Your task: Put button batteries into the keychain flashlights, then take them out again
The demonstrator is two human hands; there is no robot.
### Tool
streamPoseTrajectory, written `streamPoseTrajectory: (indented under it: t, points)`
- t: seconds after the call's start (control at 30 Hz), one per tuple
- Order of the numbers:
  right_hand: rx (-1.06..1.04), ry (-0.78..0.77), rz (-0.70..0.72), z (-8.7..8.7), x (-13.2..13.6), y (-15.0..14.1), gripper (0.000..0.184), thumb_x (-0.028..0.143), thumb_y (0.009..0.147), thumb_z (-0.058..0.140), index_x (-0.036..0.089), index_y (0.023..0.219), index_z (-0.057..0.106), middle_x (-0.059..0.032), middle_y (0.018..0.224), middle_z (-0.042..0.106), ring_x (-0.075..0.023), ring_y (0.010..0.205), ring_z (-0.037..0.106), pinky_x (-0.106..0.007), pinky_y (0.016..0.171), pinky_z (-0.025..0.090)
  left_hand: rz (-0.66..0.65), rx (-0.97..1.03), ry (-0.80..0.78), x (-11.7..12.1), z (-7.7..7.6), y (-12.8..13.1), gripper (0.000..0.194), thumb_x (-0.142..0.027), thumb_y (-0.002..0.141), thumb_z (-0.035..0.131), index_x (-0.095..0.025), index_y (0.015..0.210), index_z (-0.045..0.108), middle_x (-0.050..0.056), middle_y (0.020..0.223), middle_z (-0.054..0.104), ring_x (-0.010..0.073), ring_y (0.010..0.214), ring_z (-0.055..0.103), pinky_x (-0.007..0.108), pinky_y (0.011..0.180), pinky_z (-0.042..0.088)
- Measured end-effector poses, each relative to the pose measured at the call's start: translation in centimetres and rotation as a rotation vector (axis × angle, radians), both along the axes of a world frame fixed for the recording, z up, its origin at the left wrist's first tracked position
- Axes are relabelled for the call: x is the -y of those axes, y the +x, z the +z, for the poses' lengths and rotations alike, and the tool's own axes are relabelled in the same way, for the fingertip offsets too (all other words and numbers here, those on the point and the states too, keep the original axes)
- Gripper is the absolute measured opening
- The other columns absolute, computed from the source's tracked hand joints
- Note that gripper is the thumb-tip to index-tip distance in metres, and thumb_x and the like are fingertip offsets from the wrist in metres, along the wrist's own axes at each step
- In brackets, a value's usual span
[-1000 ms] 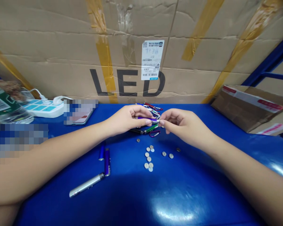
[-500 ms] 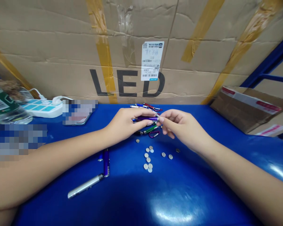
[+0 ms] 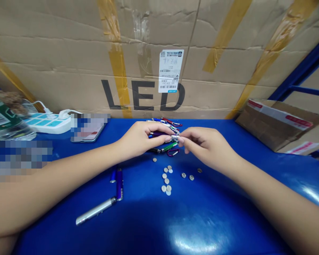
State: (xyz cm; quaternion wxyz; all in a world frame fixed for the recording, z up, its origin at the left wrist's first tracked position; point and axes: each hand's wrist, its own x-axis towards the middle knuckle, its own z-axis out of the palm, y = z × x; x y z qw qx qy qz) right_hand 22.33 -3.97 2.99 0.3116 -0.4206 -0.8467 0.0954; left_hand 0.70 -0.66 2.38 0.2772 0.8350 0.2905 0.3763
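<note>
My left hand (image 3: 138, 140) is closed around a purple penlight (image 3: 156, 134), its thumb below and its fingers above, hiding much of the tube. At the tube's right, my right hand (image 3: 206, 141) pinches a small silver end piece (image 3: 174, 137) between thumb and forefinger. Whether that piece is joined to the tube, I cannot tell. Behind and under the hands lies a pile of penlights, among them a green one (image 3: 169, 146) and a red one (image 3: 168, 121). A purple carabiner clip (image 3: 172, 152) lies just below. Several button cells (image 3: 166, 181) are scattered nearer me.
Below my left forearm lie a silver penlight (image 3: 95, 211), a purple one (image 3: 119, 186) and a short blue tube (image 3: 113, 176). A power strip (image 3: 51, 124), a phone (image 3: 91, 132) and a bottle (image 3: 7, 120) stand left. An open carton (image 3: 276, 124) sits right; a large cardboard box (image 3: 82, 53) stands behind.
The fingers of my right hand have curled in closer, and a silver piece now shows between the hands. Less of the purple tube is visible. The view has shifted slightly.
</note>
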Motion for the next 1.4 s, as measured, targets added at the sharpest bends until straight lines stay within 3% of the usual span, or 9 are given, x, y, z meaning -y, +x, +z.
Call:
streamPoseTrajectory:
  t: [0.23,0.37,0.47,0.67,0.83,0.9,1.07,1.2,1.4]
  points:
    - [-0.237,-0.391,-0.007,-0.15,0.32,-0.54,0.028,0.039,0.090,0.051,0.019,0.072,0.058,0.0018,0.059,0.058,-0.0104,0.052,0.053,-0.024,0.051,0.039,-0.066,-0.121,0.472,0.39,0.18,-0.52,0.018,-0.021,0.087,0.060,-0.022,0.101,0.071,0.003,0.103,0.074,0.0148,0.097,0.069,0.025,0.090,0.053]
    - [-0.497,-0.734,0.092,-0.57,0.07,-0.79,0.028,0.042,0.088,0.052,0.019,0.072,0.052,0.0042,0.060,0.055,-0.0066,0.045,0.047,-0.020,0.042,0.034,-0.111,-0.158,0.593,0.32,0.07,-0.61,0.018,-0.020,0.089,0.058,-0.024,0.102,0.070,0.002,0.103,0.074,0.0141,0.100,0.068,0.026,0.092,0.052]
    - [-0.556,-0.791,0.101,-0.71,-0.05,-0.90,0.030,0.043,0.088,0.053,0.019,0.071,0.050,0.0048,0.060,0.055,-0.0055,0.043,0.046,-0.019,0.041,0.032,-0.092,-0.173,0.625,0.22,-0.01,-0.58,0.019,-0.021,0.089,0.059,-0.023,0.105,0.069,0.002,0.105,0.074,0.0138,0.100,0.068,0.025,0.091,0.052]
    - [-0.408,-0.604,0.044,-0.38,0.22,-0.67,0.032,0.045,0.091,0.048,0.019,0.071,0.050,0.0034,0.063,0.055,-0.0073,0.048,0.048,-0.021,0.046,0.036,-0.016,-0.205,0.529,0.17,0.17,-0.37,0.022,-0.025,0.089,0.059,-0.017,0.108,0.065,0.006,0.105,0.072,0.0159,0.097,0.067,0.026,0.087,0.050]
    - [-0.009,-0.056,0.057,0.15,0.27,-0.43,0.022,0.030,0.091,0.047,0.021,0.074,0.057,-0.0017,0.067,0.060,-0.0145,0.063,0.055,-0.027,0.059,0.039,-0.083,-0.266,-0.103,0.31,0.77,-0.12,0.047,-0.043,0.098,0.034,-0.015,0.068,0.057,-0.002,0.053,0.057,0.0071,0.047,0.053,0.019,0.054,0.044]
    - [0.073,0.095,0.105,0.15,0.11,-0.26,0.018,0.027,0.091,0.046,0.021,0.080,0.059,-0.0042,0.077,0.064,-0.0166,0.070,0.057,-0.028,0.064,0.040,-0.137,-0.220,-0.316,0.29,0.80,0.00,0.044,-0.047,0.097,0.035,-0.015,0.073,0.054,-0.005,0.050,0.051,0.0053,0.041,0.045,0.018,0.046,0.040]
    - [0.104,0.129,0.112,-0.03,-0.14,0.07,0.021,0.028,0.094,0.043,0.020,0.082,0.059,-0.0052,0.080,0.065,-0.0168,0.073,0.058,-0.028,0.064,0.041,-0.151,-0.085,-0.426,0.34,0.27,0.25,0.029,-0.046,0.089,0.055,-0.018,0.096,0.049,-0.007,0.060,0.053,0.0053,0.043,0.046,0.015,0.041,0.036]
    - [0.031,-0.008,0.060,0.19,0.25,-0.13,0.023,0.030,0.092,0.046,0.020,0.075,0.058,-0.0023,0.069,0.062,-0.0144,0.064,0.055,-0.027,0.059,0.039,-0.046,-0.110,-0.041,0.48,-0.02,0.08,0.022,-0.038,0.088,0.058,-0.017,0.093,0.055,0.000,0.077,0.064,0.0099,0.064,0.060,0.020,0.056,0.045]
    - [-0.475,-0.766,0.123,-0.39,0.59,-0.86,0.028,0.040,0.090,0.048,0.020,0.071,0.050,0.0043,0.058,0.052,-0.0074,0.043,0.043,-0.021,0.040,0.030,-0.034,-0.384,0.749,0.24,0.36,-0.66,0.025,-0.029,0.095,0.045,-0.024,0.082,0.065,0.002,0.078,0.067,0.0137,0.074,0.060,0.027,0.068,0.042]
